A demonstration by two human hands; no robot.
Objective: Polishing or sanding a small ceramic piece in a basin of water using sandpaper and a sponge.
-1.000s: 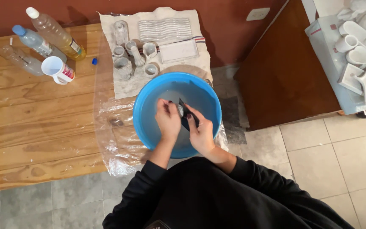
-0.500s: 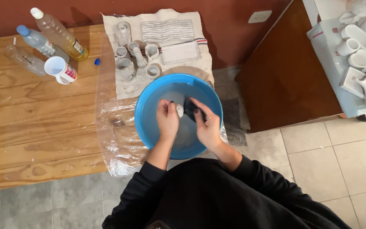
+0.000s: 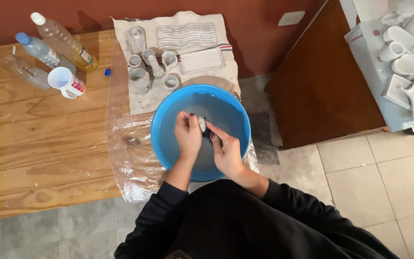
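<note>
A small pale piece [image 3: 201, 123] sits over the middle of the blue basin [image 3: 161, 139], pinched in the curled fingertips of the left hand [image 3: 188, 135]. At its four o'clock the right hand [image 3: 227, 152] has its fingers closed around a dark tool [image 3: 207, 130] that touches the piece. The basin rests on a clear plastic sheet [image 3: 125, 158] at the edge of a wooden table [image 3: 39, 144]. At twelve o'clock, just beyond the rim, a cloth [image 3: 188, 52] carries small grey cups [image 3: 141, 79] and flat moulds. At ten o'clock, well apart, lie plastic bottles [image 3: 63, 41] and a white mug [image 3: 65, 82]. At two o'clock stands a brown cabinet [image 3: 327, 91].
</note>
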